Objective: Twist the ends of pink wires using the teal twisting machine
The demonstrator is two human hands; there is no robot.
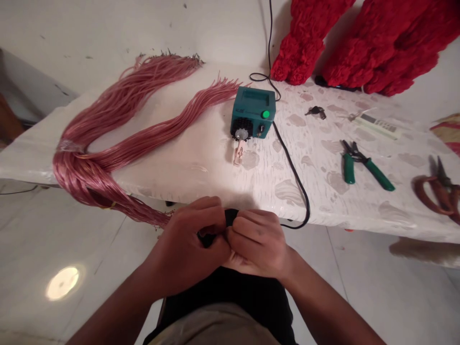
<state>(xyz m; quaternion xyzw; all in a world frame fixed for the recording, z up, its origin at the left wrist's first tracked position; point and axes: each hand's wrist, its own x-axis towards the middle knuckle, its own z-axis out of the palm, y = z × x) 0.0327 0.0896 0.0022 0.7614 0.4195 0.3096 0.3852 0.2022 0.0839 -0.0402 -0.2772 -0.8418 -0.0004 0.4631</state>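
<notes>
My left hand [192, 242] and my right hand [257, 243] meet just in front of the table edge, above my lap. Both have curled fingers with the fingertips pressed together. Whatever lies between them is hidden or too small to make out. Beyond them on the table stands a small teal box [251, 108] with a green button and a black toothed wheel. A pale pinkish clip-like piece [239, 152] sticks out from the wheel toward me. To the left, a long bundle of pink wires or cords [89, 129] is bound with clear wrap, and its near ends reach close to my left hand.
Green-handled pliers [366, 165], brown-handled scissors [440, 189], keys [316, 112] and a white device with buttons [377, 124] lie on the right. Red fluffy bunches [381, 48] rest at the back. A black cable [296, 172] loops over the table's front edge.
</notes>
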